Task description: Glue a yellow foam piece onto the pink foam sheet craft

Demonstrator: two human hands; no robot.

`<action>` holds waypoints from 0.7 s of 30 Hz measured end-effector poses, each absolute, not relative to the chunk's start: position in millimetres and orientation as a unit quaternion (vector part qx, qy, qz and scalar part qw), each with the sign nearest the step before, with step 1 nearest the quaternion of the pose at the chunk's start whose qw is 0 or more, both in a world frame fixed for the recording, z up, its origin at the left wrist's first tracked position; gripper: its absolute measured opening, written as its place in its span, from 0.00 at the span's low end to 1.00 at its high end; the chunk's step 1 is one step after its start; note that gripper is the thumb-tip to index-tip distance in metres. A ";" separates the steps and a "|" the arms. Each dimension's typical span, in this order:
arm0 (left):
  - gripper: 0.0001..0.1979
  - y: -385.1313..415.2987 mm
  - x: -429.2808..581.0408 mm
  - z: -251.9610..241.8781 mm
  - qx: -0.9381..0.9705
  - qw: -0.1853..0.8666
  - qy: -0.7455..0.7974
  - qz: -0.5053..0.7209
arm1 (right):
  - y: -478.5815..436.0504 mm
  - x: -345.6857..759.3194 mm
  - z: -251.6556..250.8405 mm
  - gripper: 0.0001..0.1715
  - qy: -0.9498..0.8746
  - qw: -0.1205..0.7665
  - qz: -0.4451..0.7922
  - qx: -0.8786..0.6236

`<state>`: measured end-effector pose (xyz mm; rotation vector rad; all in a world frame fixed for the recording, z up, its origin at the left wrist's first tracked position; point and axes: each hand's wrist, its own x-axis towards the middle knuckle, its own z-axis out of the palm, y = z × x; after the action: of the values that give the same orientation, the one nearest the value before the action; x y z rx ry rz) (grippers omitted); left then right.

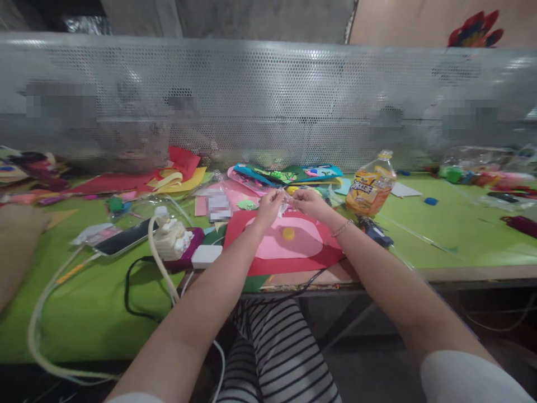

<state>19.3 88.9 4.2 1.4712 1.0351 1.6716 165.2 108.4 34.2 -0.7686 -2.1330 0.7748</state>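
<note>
Plastic (286, 198) pinched between both hands

Left hand (271, 202) and right hand (309, 201) pinch it, near each other, at 12 o'clock of pink oval (274, 247). Yellow disc (288, 233) on oval; red sheet (293, 266) beneath; bottle (369, 187) at 2 o'clock.

Your left arm (201, 296) and right arm (386, 268) both reach forward, slanting inward from either side, so that your hands meet ahead of your body near the midline. The forearms are bare. Your left wrist (258, 225) continues the line of its forearm, and your left hand (269, 205) points ahead with its fingers bent in a pinch. Your right wrist (339, 225) angles in from the other side; your right hand (310, 202) has its back upward and its fingers curled toward the left. The fingertips of the two hands sit close together; whether they touch is too blurred to tell.
</note>
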 end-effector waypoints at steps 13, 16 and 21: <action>0.14 91.0 21.4 -0.3 0.585 0.358 0.369 0.627 | 110.6 165.0 30.9 0.22 -0.853 0.386 0.214 -0.278; 0.16 90.1 21.2 0.3 0.597 0.339 0.366 0.628 | 110.1 163.9 31.0 0.21 -0.850 0.386 0.240 -0.264; 0.16 89.2 20.5 1.6 0.622 0.296 0.371 0.623 | 108.5 162.7 31.8 0.21 -0.838 0.389 0.279 -0.261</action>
<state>20.5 89.2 1.6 1.6537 0.9869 1.6565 162.7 108.5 31.8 -0.6632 -2.1317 0.7107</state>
